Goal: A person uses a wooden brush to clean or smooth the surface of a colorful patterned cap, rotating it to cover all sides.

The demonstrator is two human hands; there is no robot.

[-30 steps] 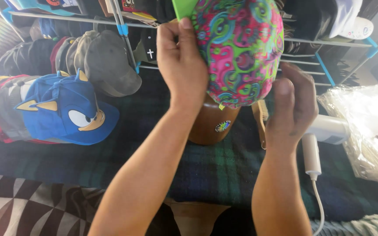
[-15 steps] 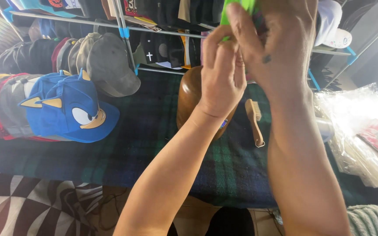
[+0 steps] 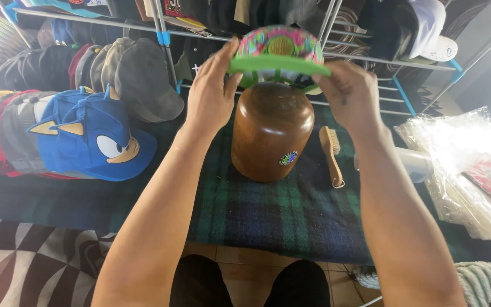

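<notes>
The multicoloured cap [image 3: 280,48] hides the top of the wooden hat block [image 3: 270,133] between the hands; clear plastic bags [image 3: 473,170], right of them, run off frame.

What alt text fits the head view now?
Two bare hands, left hand and right hand, hold a multicoloured cap with a green brim just above a rounded wooden hat block on a dark plaid cloth. A wooden brush lies right of the block; a blue cartoon-face cap sits left, with more caps on a wire rack behind.
</notes>
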